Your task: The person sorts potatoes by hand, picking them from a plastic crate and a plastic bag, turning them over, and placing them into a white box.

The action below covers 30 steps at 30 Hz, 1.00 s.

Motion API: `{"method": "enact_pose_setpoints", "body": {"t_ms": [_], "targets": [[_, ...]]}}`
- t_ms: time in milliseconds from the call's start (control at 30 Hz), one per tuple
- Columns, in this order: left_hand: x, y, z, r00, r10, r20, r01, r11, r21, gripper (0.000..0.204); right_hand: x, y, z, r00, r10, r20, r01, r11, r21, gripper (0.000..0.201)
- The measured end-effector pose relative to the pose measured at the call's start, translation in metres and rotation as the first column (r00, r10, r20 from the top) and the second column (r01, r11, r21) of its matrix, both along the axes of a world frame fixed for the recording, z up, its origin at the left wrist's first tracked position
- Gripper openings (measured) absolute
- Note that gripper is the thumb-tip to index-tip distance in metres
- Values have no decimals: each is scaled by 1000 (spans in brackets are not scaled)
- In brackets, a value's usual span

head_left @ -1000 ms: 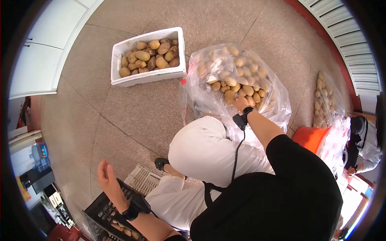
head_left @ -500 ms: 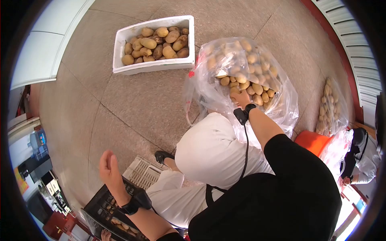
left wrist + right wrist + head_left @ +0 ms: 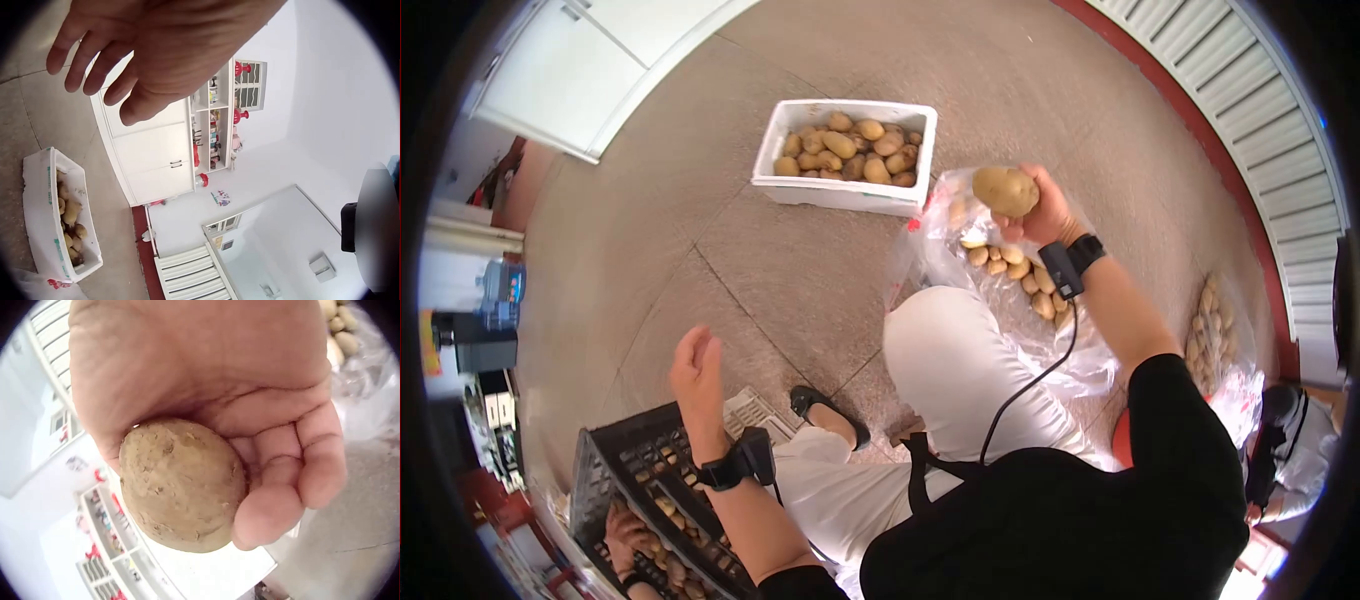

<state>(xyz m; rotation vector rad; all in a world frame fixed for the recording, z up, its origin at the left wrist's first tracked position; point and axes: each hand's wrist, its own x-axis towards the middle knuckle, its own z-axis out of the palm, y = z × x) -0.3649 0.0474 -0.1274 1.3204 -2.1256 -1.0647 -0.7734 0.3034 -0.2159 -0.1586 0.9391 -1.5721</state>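
Observation:
My right hand [image 3: 1048, 212] holds a large brown potato [image 3: 1003, 190] up over a clear plastic bag [image 3: 1090, 370] of potatoes. In the right wrist view, the fingers curl round one side of the potato [image 3: 184, 487], whose skin shows small scuffs. My left hand [image 3: 698, 385] is raised on the other side with nothing in it, near a black crate [image 3: 630, 432]. The left wrist view shows that hand's fingers [image 3: 75, 75] loosely spread. Beyond my knee, a white foam box [image 3: 850, 196] filled with potatoes sits on the floor.
Another person's hand [image 3: 625, 540] reaches into the black crate among potatoes. A pale slatted crate [image 3: 752, 412] lies beside it. At the right are a second bag of potatoes [image 3: 1208, 335], part of a red bucket [image 3: 1122, 440] and another person [image 3: 1305, 445]. White cabinets [image 3: 585, 70] line the far left.
My right hand has risen out of the bag's opening with a potato in it. My left hand stays raised and empty. The head view has shifted, and more of the black crate shows.

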Motion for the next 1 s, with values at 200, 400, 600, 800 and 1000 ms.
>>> {"method": "enact_pose_setpoints", "body": {"t_ms": [200, 400, 600, 800, 1000], "targets": [[10, -8, -10, 987, -37, -157, 46, 997, 55, 27, -2, -99, 195, 830, 142, -539, -198, 979, -48, 59], [1, -6, -17, 967, -98, -236, 113, 992, 48, 29, 100, -152, 194, 889, 156, -431, -304, 905, -300, 48], [1, 6, 1, 902, 9, -431, 171, 911, 376, 38, 218, -171, 129, 932, 283, -225, -288, 958, 12, 38], [-8, 2, 2, 837, 55, -544, 228, 869, 439, 48, 248, -185, 112, 824, 367, -433, -405, 914, 3, 47], [-1, 3, 8, 800, 78, -595, 310, 796, 521, 55, 262, -197, 104, 625, 160, -764, -293, 955, -39, 54]]}}
